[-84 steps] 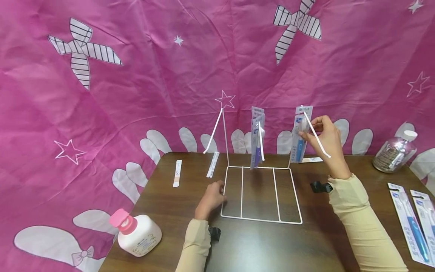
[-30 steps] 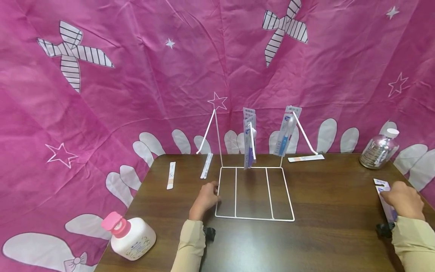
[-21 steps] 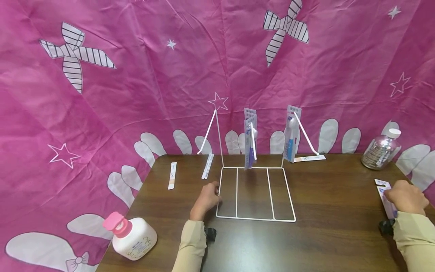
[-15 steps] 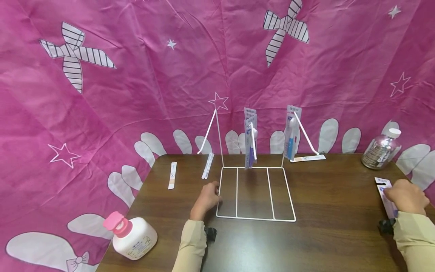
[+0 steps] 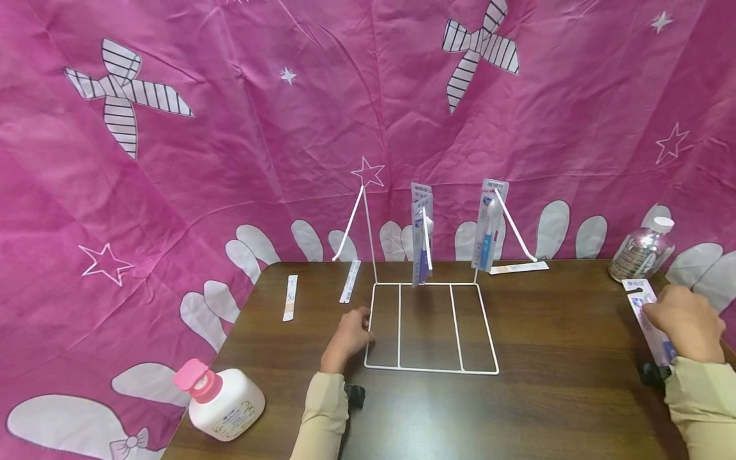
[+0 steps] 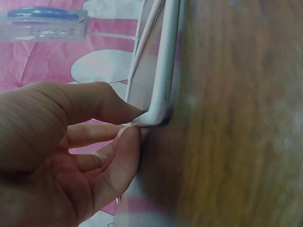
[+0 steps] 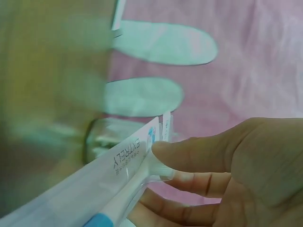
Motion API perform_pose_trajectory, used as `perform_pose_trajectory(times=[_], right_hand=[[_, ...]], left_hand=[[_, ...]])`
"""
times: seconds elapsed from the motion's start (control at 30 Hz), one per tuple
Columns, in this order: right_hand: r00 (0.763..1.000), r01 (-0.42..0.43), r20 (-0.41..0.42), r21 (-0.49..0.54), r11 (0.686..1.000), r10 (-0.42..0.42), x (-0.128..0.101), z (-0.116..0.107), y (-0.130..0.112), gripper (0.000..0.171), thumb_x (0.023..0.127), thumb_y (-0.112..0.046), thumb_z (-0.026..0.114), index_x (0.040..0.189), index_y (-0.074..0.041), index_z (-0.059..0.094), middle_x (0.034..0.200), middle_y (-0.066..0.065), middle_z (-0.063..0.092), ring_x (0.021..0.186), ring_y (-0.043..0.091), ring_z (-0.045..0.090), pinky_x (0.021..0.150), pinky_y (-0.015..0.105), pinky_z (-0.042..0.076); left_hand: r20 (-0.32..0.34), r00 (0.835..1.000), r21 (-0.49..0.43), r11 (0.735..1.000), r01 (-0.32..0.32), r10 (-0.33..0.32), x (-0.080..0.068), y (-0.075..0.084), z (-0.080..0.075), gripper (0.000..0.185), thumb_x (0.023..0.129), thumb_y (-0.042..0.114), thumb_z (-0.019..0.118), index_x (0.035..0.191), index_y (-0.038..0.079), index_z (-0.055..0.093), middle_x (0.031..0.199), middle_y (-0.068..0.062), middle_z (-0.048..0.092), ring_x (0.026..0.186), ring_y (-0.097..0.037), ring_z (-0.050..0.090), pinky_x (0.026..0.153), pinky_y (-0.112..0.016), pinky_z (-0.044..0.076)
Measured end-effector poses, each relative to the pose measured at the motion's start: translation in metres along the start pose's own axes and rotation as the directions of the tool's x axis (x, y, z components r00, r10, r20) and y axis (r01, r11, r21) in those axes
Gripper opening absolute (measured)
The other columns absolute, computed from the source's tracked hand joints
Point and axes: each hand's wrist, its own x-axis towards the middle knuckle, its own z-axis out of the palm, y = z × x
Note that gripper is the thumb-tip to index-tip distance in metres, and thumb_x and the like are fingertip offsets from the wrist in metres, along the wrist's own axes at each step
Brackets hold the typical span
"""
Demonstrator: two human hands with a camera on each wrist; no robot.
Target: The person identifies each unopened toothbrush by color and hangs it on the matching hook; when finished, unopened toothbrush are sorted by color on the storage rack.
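A white wire rack (image 5: 431,370) stands mid-table with three slanted hooks. The middle hook carries purple toothbrush packs (image 5: 421,236), the right hook a blue toothbrush pack (image 5: 487,227), and the left hook (image 5: 351,230) is bare. My left hand (image 5: 363,319) pinches the base's near-left corner; in the left wrist view my left hand (image 6: 135,123) has its thumb and a finger on the wire (image 6: 158,94). At the table's right edge my right hand (image 5: 650,313) grips another toothbrush pack (image 5: 637,292). The right wrist view shows my right hand (image 7: 158,156) closed around this pack (image 7: 118,175).
A white lotion bottle with a pink cap (image 5: 221,399) sits at the near-left corner. A clear bottle with a white cap (image 5: 641,250) stands at the far right. Thin paper strips (image 5: 289,297) (image 5: 349,281) (image 5: 517,268) lie near the rack. Pink cloth hangs behind.
My right hand left the blue pack hanging on the right hook, went to the table's right edge and picked up another pack, now raised slightly. The left hand stayed on the rack.
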Motion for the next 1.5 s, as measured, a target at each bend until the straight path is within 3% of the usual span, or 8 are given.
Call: perform_pose_trajectory(times=[0.3,0.53,0.73,0.9,1.03,1.2,1.37,1.5], right_hand=[[0.966,0.171,-0.207,0.045,0.984,-0.158,-0.013,-0.008,-0.034,0.021,0.082,-0.017,0.072,0.074,0.001,0.062,0.065,0.019,0.06,0.065,0.047,0.054,0.049,0.047,0.035],[0.912,0.27,-0.339,0.076,0.96,-0.23,-0.023,-0.018,-0.065,0.022,0.077,-0.013,0.076,0.08,0.004,0.063,0.072,0.027,0.063,0.066,0.051,0.054,0.057,0.049,0.033],[0.899,0.295,-0.371,0.114,0.949,-0.234,-0.04,-0.029,-0.095,0.025,0.08,-0.014,0.077,0.089,0.006,0.066,0.08,0.029,0.066,0.077,0.053,0.057,0.065,0.051,0.033],[0.892,0.301,-0.389,0.132,0.945,-0.229,-0.055,-0.035,-0.117,0.025,0.078,-0.014,0.08,0.09,0.004,0.067,0.077,0.025,0.068,0.061,0.012,0.056,0.065,0.042,0.032],[0.886,0.32,-0.396,0.148,0.936,-0.24,-0.063,-0.035,-0.129,0.027,0.076,-0.01,0.082,0.092,0.003,0.064,0.081,0.028,0.069,0.062,-0.025,0.031,0.07,0.041,0.033],[0.869,0.367,-0.417,0.185,0.912,-0.266,-0.075,-0.032,-0.141,0.03,0.076,-0.006,0.083,0.095,0.0,0.06,0.087,0.032,0.069,0.068,-0.032,0.03,0.079,0.043,0.034],[0.838,0.429,-0.455,0.208,0.879,-0.301,-0.087,-0.032,-0.154,0.034,0.072,-0.001,0.087,0.096,-0.001,0.062,0.086,0.029,0.07,0.069,-0.032,0.037,0.059,0.012,0.036],[0.817,0.483,-0.473,0.249,0.84,-0.33,-0.095,-0.03,-0.164,0.039,0.069,0.004,0.088,0.098,0.001,0.062,0.085,0.028,0.07,0.069,-0.03,0.043,0.058,0.004,0.038]], left_hand=[[0.012,1.0,-0.011,1.0,0.018,-0.018,0.0,0.003,-0.001,0.053,0.078,-0.007,0.075,0.128,-0.011,0.058,0.087,-0.01,0.057,0.073,-0.023,0.055,0.061,-0.033,0.047],[0.003,1.0,0.011,1.0,0.004,-0.004,0.001,0.003,-0.003,0.053,0.076,-0.007,0.075,0.126,-0.012,0.059,0.085,-0.009,0.057,0.07,-0.021,0.054,0.061,-0.032,0.047],[0.011,1.0,0.006,1.0,0.018,-0.018,0.001,0.003,-0.003,0.051,0.078,-0.007,0.075,0.126,-0.011,0.058,0.087,-0.009,0.057,0.071,-0.021,0.054,0.061,-0.032,0.047],[0.01,1.0,0.005,1.0,0.016,-0.016,0.0,0.003,-0.003,0.052,0.077,-0.007,0.075,0.126,-0.011,0.059,0.087,-0.009,0.058,0.071,-0.022,0.055,0.062,-0.033,0.048],[0.0,1.0,0.008,1.0,0.009,-0.009,0.001,0.001,-0.003,0.052,0.076,-0.007,0.076,0.125,-0.01,0.06,0.086,-0.009,0.058,0.071,-0.022,0.055,0.062,-0.033,0.048],[0.003,1.0,0.003,1.0,0.006,-0.006,0.0,0.001,-0.002,0.051,0.076,-0.007,0.075,0.124,-0.01,0.06,0.086,-0.009,0.058,0.072,-0.022,0.055,0.062,-0.033,0.048],[0.004,1.0,0.008,1.0,0.001,-0.001,-0.001,0.002,-0.002,0.051,0.076,-0.007,0.075,0.124,-0.01,0.06,0.084,-0.008,0.057,0.071,-0.022,0.054,0.061,-0.033,0.047],[0.002,1.0,0.003,1.0,-0.007,0.007,-0.001,0.002,-0.001,0.052,0.075,-0.008,0.074,0.125,-0.011,0.06,0.084,-0.008,0.056,0.07,-0.021,0.053,0.06,-0.032,0.047]])
